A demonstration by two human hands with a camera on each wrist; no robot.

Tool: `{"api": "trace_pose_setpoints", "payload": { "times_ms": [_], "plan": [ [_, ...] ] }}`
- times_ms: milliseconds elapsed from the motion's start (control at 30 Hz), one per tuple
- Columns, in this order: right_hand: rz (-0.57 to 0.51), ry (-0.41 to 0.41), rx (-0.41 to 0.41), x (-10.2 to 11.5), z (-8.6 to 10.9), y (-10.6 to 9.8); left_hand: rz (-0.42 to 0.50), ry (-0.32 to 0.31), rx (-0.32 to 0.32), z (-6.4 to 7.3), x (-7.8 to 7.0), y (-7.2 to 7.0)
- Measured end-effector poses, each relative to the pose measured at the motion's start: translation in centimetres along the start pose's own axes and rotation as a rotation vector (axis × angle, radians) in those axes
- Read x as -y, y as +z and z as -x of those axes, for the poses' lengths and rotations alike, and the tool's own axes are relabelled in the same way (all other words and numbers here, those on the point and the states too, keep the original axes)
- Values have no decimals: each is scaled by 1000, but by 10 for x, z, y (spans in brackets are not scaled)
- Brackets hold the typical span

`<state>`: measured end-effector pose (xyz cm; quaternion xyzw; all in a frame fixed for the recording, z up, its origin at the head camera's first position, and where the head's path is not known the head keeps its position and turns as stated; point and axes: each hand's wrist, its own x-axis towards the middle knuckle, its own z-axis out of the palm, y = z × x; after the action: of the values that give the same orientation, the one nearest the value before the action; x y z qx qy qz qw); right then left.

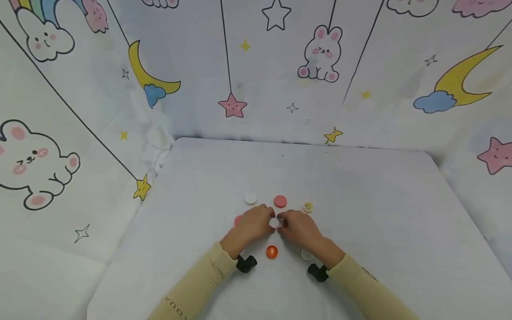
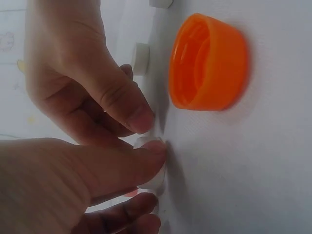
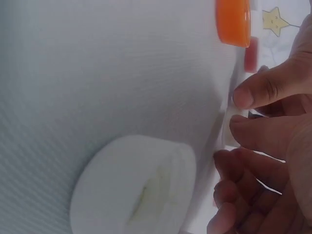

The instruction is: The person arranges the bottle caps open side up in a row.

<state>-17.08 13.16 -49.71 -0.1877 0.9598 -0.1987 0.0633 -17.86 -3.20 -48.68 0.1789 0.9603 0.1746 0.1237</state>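
A small white bottle cap [image 1: 274, 222] sits low at the table between both hands. My left hand [image 1: 256, 221] grips it from the left, its thumb [image 2: 148, 158] on the cap's near side. From the right, my right hand [image 1: 299, 229] holds the same cap, thumb [image 3: 248, 130] across it and the other fingers curled behind. In both wrist views the two thumb tips are close together, and the thumbs hide part of the cap. Just in front of the hands, an orange cap [image 1: 272, 252] lies with its hollow side up.
Around the hands on the white table [image 1: 380, 200] lie a white cap [image 1: 250, 198], a pinkish-red cap [image 1: 280, 201] and a yellow cap [image 1: 308, 207]. Another red cap [image 1: 238, 220] is partly behind the left hand. A whitish cap [image 1: 307, 254] lies by the right wrist.
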Motion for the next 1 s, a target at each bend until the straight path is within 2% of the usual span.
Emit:
{"api": "trace_pose_setpoints", "payload": {
  "times_ms": [267,633,833,1000],
  "plan": [
    [5,31,20,4,-2,0,13,0,-20,0,-5,-2],
    [1,25,-23,5,1,-2,62,7,-38,-1,-5,-2],
    [19,-18,-92,3,5,-3,81,20,-84,-1,-5,-2],
    [-6,-32,-160,2,7,-4,182,8,-132,-2,-4,-2]
  ]
}}
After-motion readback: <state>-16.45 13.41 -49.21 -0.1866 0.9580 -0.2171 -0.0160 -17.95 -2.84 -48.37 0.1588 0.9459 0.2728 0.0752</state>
